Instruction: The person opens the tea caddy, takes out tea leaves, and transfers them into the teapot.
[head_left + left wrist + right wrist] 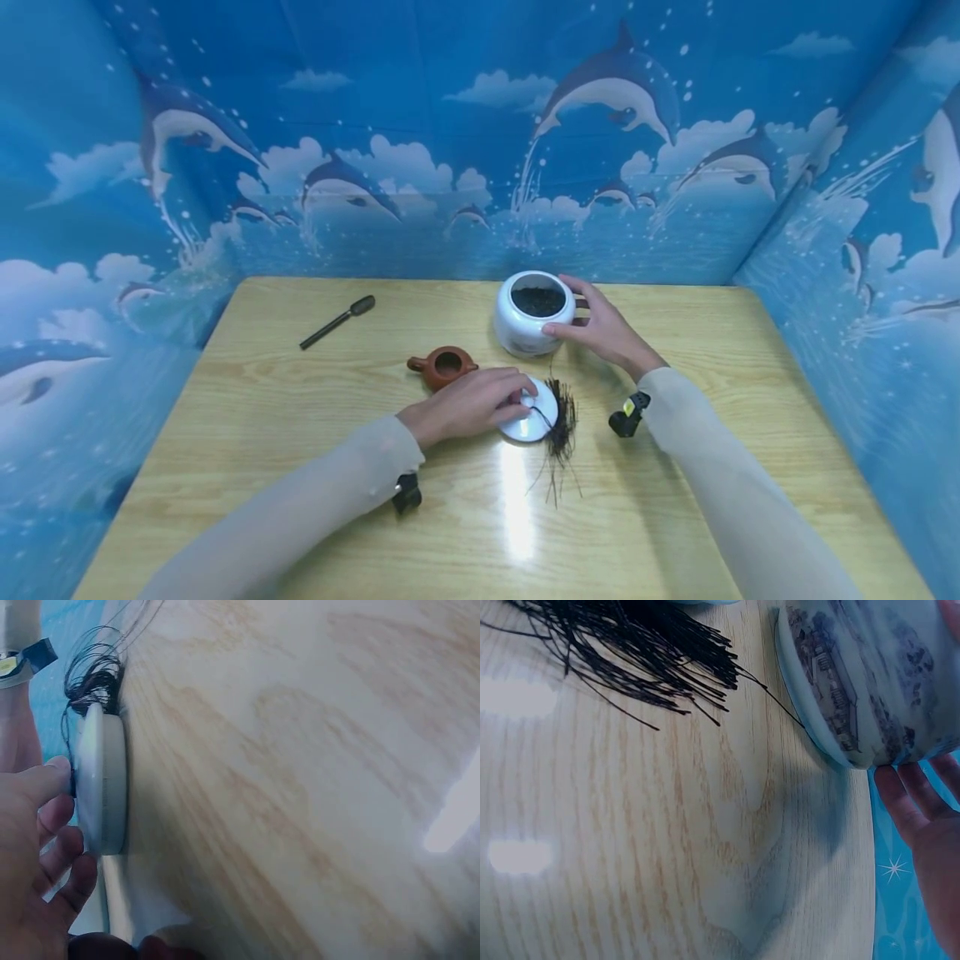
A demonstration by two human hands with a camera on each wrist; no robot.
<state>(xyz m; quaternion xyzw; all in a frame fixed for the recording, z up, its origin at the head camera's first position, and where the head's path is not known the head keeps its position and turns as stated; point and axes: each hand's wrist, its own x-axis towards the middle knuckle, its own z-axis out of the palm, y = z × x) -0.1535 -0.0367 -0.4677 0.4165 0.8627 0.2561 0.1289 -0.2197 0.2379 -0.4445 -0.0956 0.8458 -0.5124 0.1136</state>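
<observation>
A white ceramic jar (pixel 517 335) stands upright at the back of the table, its mouth uncovered and dark tea leaves (pixel 538 300) inside. My right hand (pixel 603 331) grips its right side, thumb in front and fingers behind. In the right wrist view, the jar (pixel 862 682) shows a painted landscape. In front of it, the round white lid (pixel 545 404) lies on the table, and a black tassel (pixel 561 425) spreads from it to the right. My left hand (pixel 474 402) pinches the lid at its top; the fingers hide the knob.
Just behind my left hand sits a small brown clay teapot (pixel 435 367) without a lid, partly hidden by the hand. A dark long-handled tool (pixel 335 323) lies at the back left. Dolphin-printed blue curtains (pixel 450 233) border the wooden table (pixel 247 400).
</observation>
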